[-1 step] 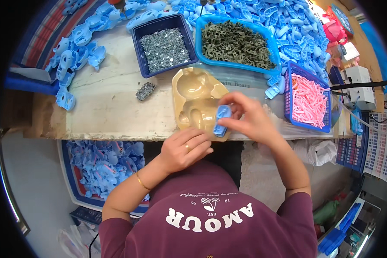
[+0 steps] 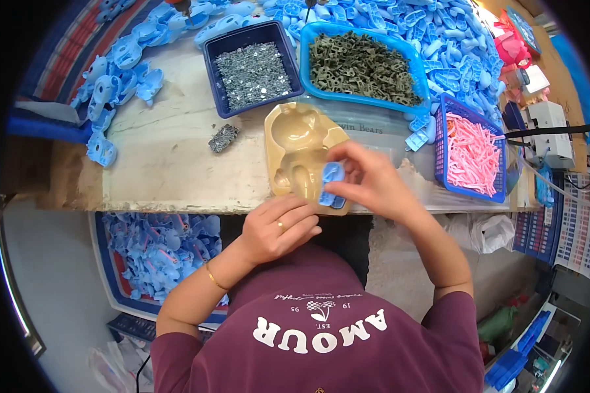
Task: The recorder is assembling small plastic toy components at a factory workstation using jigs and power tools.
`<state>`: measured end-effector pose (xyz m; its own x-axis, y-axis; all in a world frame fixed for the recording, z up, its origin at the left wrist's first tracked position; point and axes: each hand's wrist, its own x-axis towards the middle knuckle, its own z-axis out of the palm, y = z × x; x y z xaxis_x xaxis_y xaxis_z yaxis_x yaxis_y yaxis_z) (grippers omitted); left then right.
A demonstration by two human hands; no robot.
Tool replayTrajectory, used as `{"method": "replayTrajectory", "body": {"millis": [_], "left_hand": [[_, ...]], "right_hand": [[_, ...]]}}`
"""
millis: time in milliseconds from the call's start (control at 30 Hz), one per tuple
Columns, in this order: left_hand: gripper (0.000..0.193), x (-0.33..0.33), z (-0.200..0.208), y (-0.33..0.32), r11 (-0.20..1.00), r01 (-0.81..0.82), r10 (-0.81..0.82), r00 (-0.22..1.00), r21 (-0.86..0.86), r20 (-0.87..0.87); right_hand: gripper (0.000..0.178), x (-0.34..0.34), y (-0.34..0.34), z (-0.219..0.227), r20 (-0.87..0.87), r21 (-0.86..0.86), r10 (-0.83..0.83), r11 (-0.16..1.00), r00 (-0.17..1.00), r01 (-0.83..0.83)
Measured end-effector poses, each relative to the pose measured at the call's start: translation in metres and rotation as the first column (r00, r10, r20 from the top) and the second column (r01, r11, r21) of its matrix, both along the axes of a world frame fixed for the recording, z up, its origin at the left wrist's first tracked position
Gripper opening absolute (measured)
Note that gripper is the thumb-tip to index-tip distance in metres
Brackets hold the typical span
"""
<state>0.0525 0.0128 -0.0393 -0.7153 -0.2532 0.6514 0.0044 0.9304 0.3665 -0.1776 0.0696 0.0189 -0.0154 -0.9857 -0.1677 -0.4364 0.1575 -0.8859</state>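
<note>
My right hand (image 2: 370, 180) pinches a small blue hollow plastic piece (image 2: 332, 173) between thumb and fingers. It is upright over the lower right part of a tan moulded holder (image 2: 276, 141) with rounded hollows; whether it touches the holder I cannot tell. My left hand (image 2: 278, 224) lies at the holder's near edge, by the table's front. Its fingers are curled and close together, and the thumb and anything under them are hidden. A ring and a bracelet are on that side.
Behind the holder stand a dark blue tray (image 2: 297, 78) of small screws and a light blue tray (image 2: 425, 108) of dark clips. A blue basket (image 2: 442, 157) holds pink parts. Blue shells (image 2: 101, 149) line the left; a small screw heap (image 2: 223, 138) lies nearby.
My right hand has moved slightly left with the blue piece, further over the holder. The left hand stays nearly where it was.
</note>
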Motion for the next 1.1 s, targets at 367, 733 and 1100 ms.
{"method": "replayTrajectory", "body": {"millis": [367,733,1100], "left_hand": [[0.023,0.082,0.007,-0.116,0.825,-0.565,0.564,0.824,-0.001,0.048],[0.044,0.111,0.027,-0.327,0.553,-0.804,0.823,0.486,-0.218,0.295],[0.017,0.085,0.049,-0.172,0.564,-0.765,0.763,0.627,-0.312,-0.158]], "right_hand": [[0.034,0.032,-0.019,-0.001,-0.361,-0.229,0.054,0.963,0.931,-0.144],[0.018,0.055,-0.032,0.012,-0.376,-0.174,0.188,0.947,0.907,-0.269],[0.015,0.061,-0.040,0.014,-0.276,-0.201,0.145,0.958,0.950,-0.204]]}}
